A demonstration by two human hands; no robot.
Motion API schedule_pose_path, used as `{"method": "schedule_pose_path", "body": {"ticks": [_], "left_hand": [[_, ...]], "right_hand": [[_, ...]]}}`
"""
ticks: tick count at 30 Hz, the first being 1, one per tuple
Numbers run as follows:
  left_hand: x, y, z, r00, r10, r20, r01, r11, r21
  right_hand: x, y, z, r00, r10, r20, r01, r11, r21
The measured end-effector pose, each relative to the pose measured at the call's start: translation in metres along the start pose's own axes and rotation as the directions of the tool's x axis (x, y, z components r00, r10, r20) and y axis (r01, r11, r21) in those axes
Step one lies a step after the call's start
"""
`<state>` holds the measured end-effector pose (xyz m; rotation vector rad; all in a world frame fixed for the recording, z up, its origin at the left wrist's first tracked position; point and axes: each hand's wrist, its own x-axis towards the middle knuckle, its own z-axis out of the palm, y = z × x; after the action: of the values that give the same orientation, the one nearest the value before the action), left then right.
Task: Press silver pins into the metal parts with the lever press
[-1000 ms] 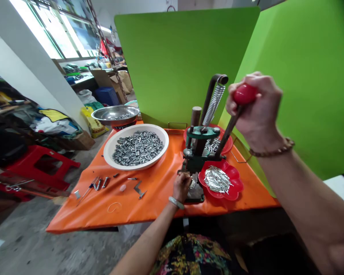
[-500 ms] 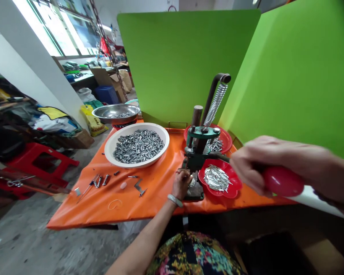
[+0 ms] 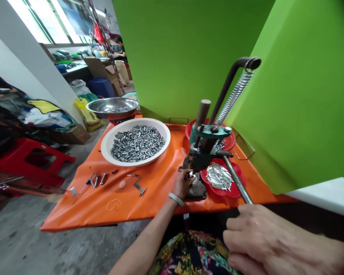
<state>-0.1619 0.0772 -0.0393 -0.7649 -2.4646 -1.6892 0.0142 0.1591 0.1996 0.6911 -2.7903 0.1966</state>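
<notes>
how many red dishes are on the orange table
2. The rear red dish sits behind the press, partly hidden by it; the front red dish, holding pins, lies beside the lever that the right hand grips.

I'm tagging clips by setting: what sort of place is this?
Probably a small assembly workshop: a hand-lever press stands on an orange-covered table, beside a white bowl heaped with small metal tubes.
</notes>
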Motion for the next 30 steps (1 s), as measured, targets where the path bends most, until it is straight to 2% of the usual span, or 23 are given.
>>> {"method": "schedule_pose_path", "body": {"ticks": [2,4,6,10,14,16,19,22,25,27,30], "left_hand": [[0.0,0.0,0.0,1.0,-0.011,0.01,0.011,1.0,0.002],[0.0,-0.001,0.0,1.0,-0.026,0.017,0.026,1.0,0.004],[0.0,-0.001,0.0,0.999,-0.04,0.023,0.04,0.999,0.0],[0.001,0.001,-0.002,0.997,-0.069,0.04,0.07,0.997,-0.024],[0.0,0.007,-0.004,0.989,-0.127,0.071,0.13,0.991,-0.033],[-0.001,0.008,-0.004,0.987,-0.138,0.077,0.141,0.989,-0.039],[-0.001,0.007,-0.003,0.987,-0.145,0.071,0.148,0.988,-0.037],[-0.002,0.007,-0.003,0.988,-0.141,0.062,0.144,0.989,-0.037],[-0.002,0.011,-0.006,0.99,-0.121,0.075,0.124,0.992,-0.036],[-0.002,0.015,-0.01,0.987,-0.118,0.113,0.122,0.992,-0.027],[-0.004,0.022,-0.022,0.978,-0.137,0.157,0.141,0.99,-0.012]], "right_hand": [[0.006,-0.001,-0.004,0.985,-0.07,0.157,0.063,0.997,0.049],[0.006,-0.002,0.002,0.979,-0.059,0.196,0.049,0.997,0.055],[0.001,-0.001,0.021,0.975,-0.062,0.215,0.052,0.997,0.052],[-0.016,0.012,0.088,0.968,-0.135,0.21,0.124,0.99,0.065],[-0.024,0.042,0.161,0.983,-0.132,0.132,0.142,0.988,-0.069],[-0.024,0.057,0.186,0.991,-0.12,0.065,0.129,0.98,-0.151],[-0.023,0.069,0.207,0.993,-0.115,-0.03,0.106,0.972,-0.21],[-0.026,0.067,0.21,0.988,-0.119,-0.101,0.097,0.975,-0.198],[-0.027,0.051,0.195,0.99,-0.081,-0.112,0.073,0.994,-0.079],[-0.027,0.035,0.173,0.994,-0.036,-0.103,0.041,0.998,0.049],[-0.028,0.016,0.127,0.996,-0.012,-0.093,0.032,0.976,0.214]]}}
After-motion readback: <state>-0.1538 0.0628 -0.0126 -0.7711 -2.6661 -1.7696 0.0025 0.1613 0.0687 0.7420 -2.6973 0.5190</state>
